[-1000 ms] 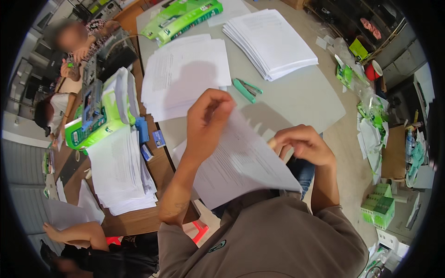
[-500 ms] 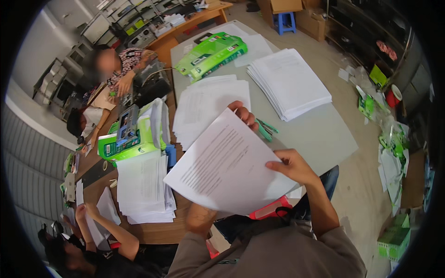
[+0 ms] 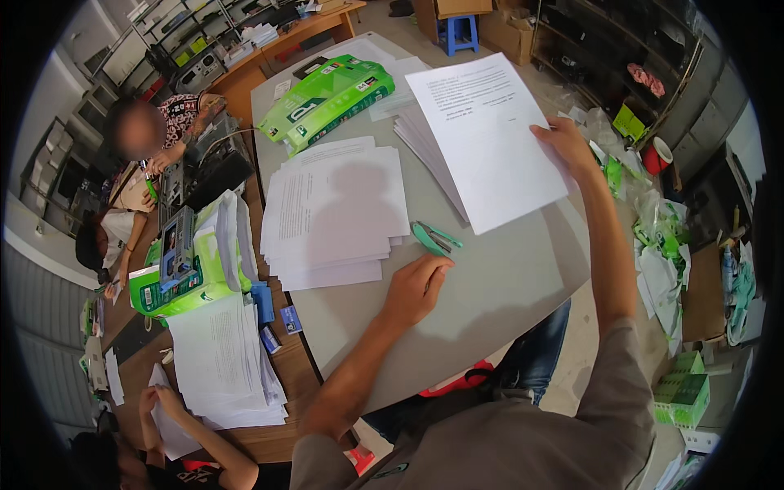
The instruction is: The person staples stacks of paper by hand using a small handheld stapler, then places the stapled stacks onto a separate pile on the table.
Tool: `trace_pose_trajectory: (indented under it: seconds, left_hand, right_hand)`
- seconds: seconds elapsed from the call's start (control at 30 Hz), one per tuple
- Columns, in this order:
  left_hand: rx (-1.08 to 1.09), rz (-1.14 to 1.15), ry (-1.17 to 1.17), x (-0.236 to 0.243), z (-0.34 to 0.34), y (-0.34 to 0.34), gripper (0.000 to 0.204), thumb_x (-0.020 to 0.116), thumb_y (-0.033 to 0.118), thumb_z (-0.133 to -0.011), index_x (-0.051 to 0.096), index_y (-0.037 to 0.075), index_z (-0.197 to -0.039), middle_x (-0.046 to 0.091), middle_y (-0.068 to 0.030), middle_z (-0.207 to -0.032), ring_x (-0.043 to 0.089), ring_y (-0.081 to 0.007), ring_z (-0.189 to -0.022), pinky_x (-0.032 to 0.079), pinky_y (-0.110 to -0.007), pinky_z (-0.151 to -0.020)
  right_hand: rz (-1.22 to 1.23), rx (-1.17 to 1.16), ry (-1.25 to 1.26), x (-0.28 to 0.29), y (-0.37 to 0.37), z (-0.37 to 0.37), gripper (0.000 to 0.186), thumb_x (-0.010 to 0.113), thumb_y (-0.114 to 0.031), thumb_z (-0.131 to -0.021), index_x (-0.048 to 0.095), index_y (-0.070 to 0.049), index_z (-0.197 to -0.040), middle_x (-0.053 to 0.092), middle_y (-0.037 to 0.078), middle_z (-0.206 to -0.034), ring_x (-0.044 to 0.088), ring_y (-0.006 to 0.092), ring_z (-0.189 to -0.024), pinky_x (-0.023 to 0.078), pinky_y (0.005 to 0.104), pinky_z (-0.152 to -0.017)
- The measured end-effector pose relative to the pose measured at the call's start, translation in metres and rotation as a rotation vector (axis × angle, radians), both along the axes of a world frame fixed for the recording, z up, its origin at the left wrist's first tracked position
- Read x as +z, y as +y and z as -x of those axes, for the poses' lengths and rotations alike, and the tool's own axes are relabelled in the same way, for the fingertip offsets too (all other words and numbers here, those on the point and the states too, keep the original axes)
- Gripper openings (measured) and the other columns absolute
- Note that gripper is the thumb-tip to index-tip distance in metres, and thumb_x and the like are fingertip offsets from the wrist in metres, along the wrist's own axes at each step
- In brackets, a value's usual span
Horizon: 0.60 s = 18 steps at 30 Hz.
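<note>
Handling paper, far left: a co-worker's hands (image 3: pixel 155 398) come together at a white loose page (image 3: pixel 167 433) over the wooden table.
Wooden-table pile: printed sheets (image 3: pixel 216 351) lie in an uneven stack just below an open green pack (image 3: pixel 212 286).
Small blue box (image 3: pixel 291 319): rests near the table's edge, in plain sight now; the raised paper covered that spot half a second ago.
Middle pile: loosely squared printed sheets on the grey table (image 3: pixel 359 367), a head-shaped shadow across them; their lower right corner is uncovered again.
Left hand (image 3: pixel 415 290): off the paper it held before, now lowered to the stapler, fingers curled; whether they grip it, I cannot tell.
Stapler (image 3: pixel 438 238): teal, lying on the grey table right of the middle pile, its near end at the fingertips.
Right pile (image 3: pixel 426 155): fully visible earlier, now mostly hidden behind the held sheet.
Held sheet (image 3: pixel 490 147): carried from in front of the body to above the right pile; contact with it cannot be told.
Right hand (image 3: pixel 565 143): pinching that sheet alone by its right edge, thumb on top.
</note>
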<state>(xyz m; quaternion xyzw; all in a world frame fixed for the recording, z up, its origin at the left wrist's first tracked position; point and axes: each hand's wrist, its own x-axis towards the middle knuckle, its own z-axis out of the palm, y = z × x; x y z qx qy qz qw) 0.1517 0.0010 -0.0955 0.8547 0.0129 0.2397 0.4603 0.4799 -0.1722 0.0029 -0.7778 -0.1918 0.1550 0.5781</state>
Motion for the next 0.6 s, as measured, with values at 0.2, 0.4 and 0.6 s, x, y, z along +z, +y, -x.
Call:
trace_pose_trajectory:
  seconds: [0.2,0.4,0.6]
  left_hand:
    - [0.005,-0.041,-0.065,-0.007,-0.002,0.002,0.010,0.058,0.006,-0.095,0.065,0.005,-0.101,0.059,-0.0086,-0.079,0.055,-0.0221,-0.063,0.046,-0.034,-0.061]
    - [0.211,-0.197,-0.125,-0.006,0.006,0.018,0.008,0.059,0.003,-0.091,0.064,0.004,-0.097,0.059,-0.0095,-0.081,0.058,-0.0271,-0.074,0.047,-0.038,-0.068]
    - [0.612,-0.558,0.096,0.012,0.051,0.045,0.021,0.065,0.009,-0.087,0.062,0.001,-0.106,0.059,-0.0131,-0.110,0.056,-0.0324,-0.104,0.045,-0.045,-0.087]
  right_hand:
    - [0.549,-0.097,-0.655,-0.069,0.034,-0.060,0.049,0.074,-0.017,-0.080,0.061,0.002,-0.124,0.065,0.023,-0.115,0.063,0.0360,-0.106,0.049,0.0440,-0.091]
    - [0.297,-0.130,-1.070,-0.063,0.087,0.043,0.049,0.076,-0.009,-0.077,0.059,-0.001,-0.123,0.060,0.021,-0.115,0.054,0.0385,-0.112,0.044,0.0427,-0.097]
    - [-0.051,0.723,-1.111,-0.054,0.165,0.177,0.039,0.074,-0.014,-0.082,0.063,0.000,-0.117,0.058,0.016,-0.124,0.054,0.0350,-0.116,0.044,0.0428,-0.100]
